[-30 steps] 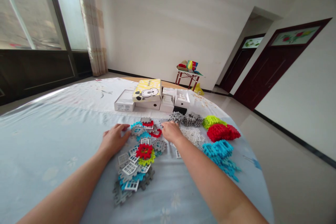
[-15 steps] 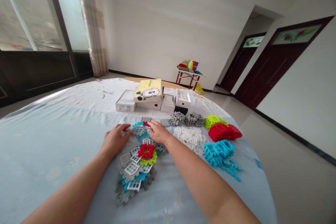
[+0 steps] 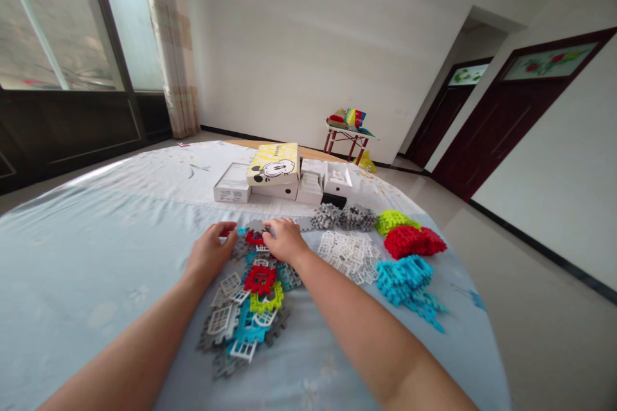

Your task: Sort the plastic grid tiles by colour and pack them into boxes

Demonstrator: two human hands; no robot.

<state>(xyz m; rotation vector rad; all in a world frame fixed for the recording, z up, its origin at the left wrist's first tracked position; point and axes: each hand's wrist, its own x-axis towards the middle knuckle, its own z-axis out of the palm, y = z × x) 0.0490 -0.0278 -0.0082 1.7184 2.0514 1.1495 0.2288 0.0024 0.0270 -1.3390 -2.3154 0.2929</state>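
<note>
Already grouped: grey pile (image 3: 357,218), white pile (image 3: 349,255), green pile (image 3: 394,221), red pile (image 3: 407,243), blue pile (image 3: 405,279), right on worktop (image 3: 125,250)
Ungrouped: mixed heap (image 3: 260,280), worktop centre
Left hand (image 3: 211,252): fingers parted, beside heap
Right hand (image 3: 285,241): over heap, grip unclear

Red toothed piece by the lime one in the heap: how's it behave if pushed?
Red piece looks thin and pierced, so probably light. Its toothed edges may snag on the lime piece. Being flat, it'd likely slide, not roll.

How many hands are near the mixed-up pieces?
2: left hand left of the mixed pile's far end, right hand at its right. No hand seems hidden.
</note>
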